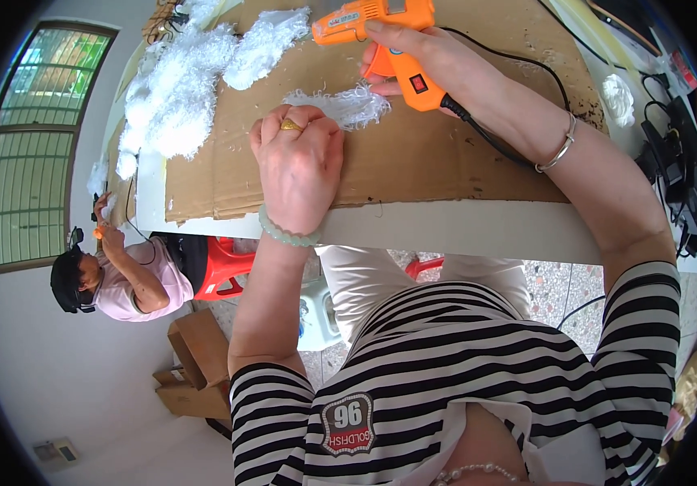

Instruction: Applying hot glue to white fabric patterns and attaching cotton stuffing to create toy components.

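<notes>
My right hand (443, 63) is wrapped round the handle of an orange hot glue gun (419, 84). The gun's body lies level above the cardboard, its front end toward the left. A black cord runs from the bottom of its handle. My left hand (300, 158) is closed, knuckles up, low over the cardboard sheet (227, 180). Its curled fingers are at the left end of a small piece of white shaggy yarn (355, 108), and seem to grip it. The fingertips themselves are hidden beneath the hand.
A big heap of white shaggy yarn (172, 97) lies at the far left, with another clump (266, 47) beside it. At right are a white bundle (617, 100) and black cables (676, 174). A co-worker (142, 279) sits at left on a red stool (223, 267), near cardboard boxes (198, 356).
</notes>
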